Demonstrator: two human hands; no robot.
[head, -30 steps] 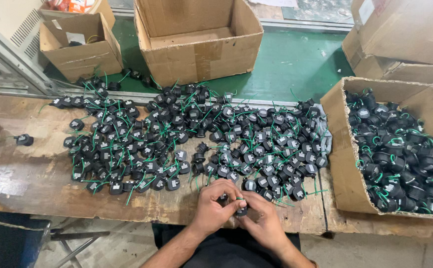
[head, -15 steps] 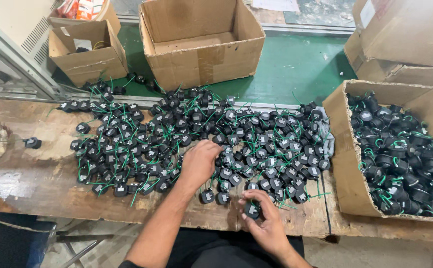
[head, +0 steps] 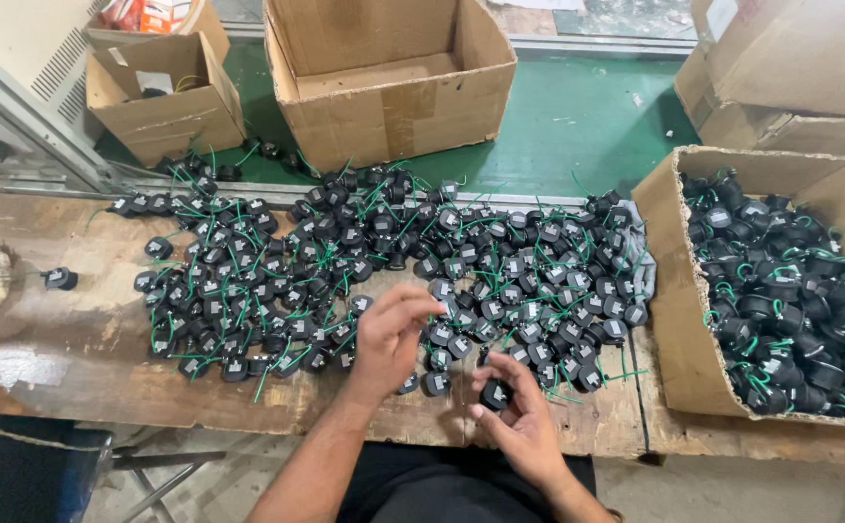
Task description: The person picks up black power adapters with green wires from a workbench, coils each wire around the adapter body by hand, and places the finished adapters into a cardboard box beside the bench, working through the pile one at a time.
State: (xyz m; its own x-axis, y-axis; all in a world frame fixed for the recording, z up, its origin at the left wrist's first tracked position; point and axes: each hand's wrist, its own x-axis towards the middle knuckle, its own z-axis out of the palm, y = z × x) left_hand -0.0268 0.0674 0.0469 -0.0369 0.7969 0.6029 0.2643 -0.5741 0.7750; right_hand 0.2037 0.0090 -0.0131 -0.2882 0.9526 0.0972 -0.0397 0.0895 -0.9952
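A wide spread of small black round parts with green wires (head: 364,261) covers the wooden table (head: 45,358). My left hand (head: 391,334) hovers over the near edge of the pile, fingers pinched together just above the parts; whether it grips one I cannot tell. My right hand (head: 517,426) sits at the table's front edge and holds one black round part (head: 495,393) between thumb and fingers.
A cardboard box (head: 679,320) at the right is full of the same black parts. Open boxes stand behind the table: a large one (head: 393,107) and a smaller one (head: 161,116) at the back left. One stray part (head: 59,279) lies far left.
Both hands were together on one part at the table's edge. The left hand then reached into the pile and has now drawn back slightly, while the right hand keeps its part.
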